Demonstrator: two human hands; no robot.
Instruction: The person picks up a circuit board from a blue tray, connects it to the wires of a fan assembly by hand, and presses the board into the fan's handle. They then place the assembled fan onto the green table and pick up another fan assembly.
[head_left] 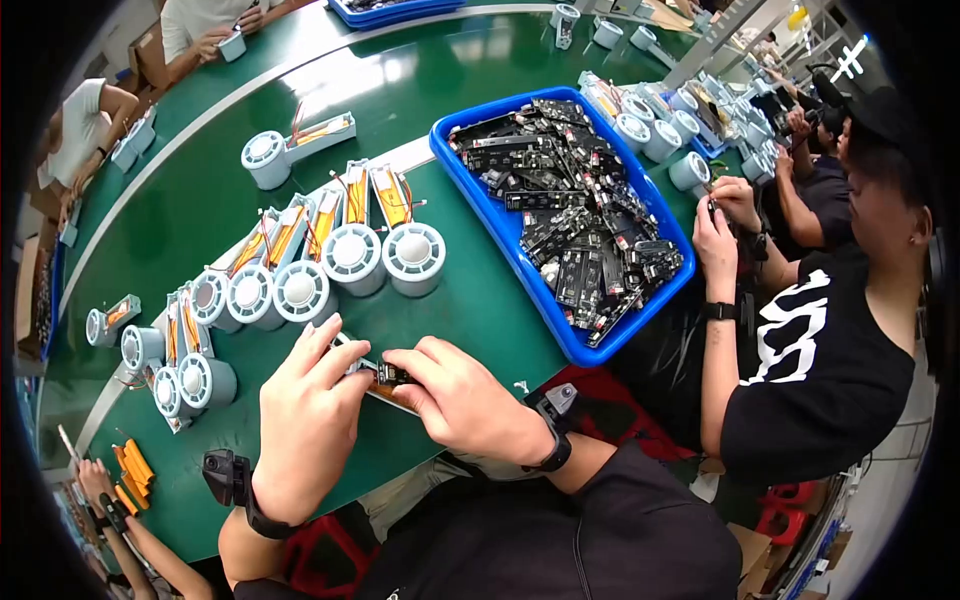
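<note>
My left hand (312, 405) is closed around a pale blue-grey piece, mostly hidden by the fingers, that looks like the handle of a fan housing. An orange strip shows along its lower side. Between thumb and fingertips, my right hand (468, 400) pinches a small black circuit board (393, 374) against that piece. Just beyond my hands stands a row of pale blue fan housings (301, 291) with round slotted heads; their open handles hold orange batteries (392, 194) and thin red and black wires. To the right, a blue tray (566, 352) is heaped with black circuit boards (590, 275).
More fan housings (207, 379) stand at left on the green table (480, 330); another (265, 160) lies farther back. Orange batteries (135, 470) lie near the left edge. At right, a co-worker's hands (718, 225) handle a fan housing (690, 172). Other people sit around the table.
</note>
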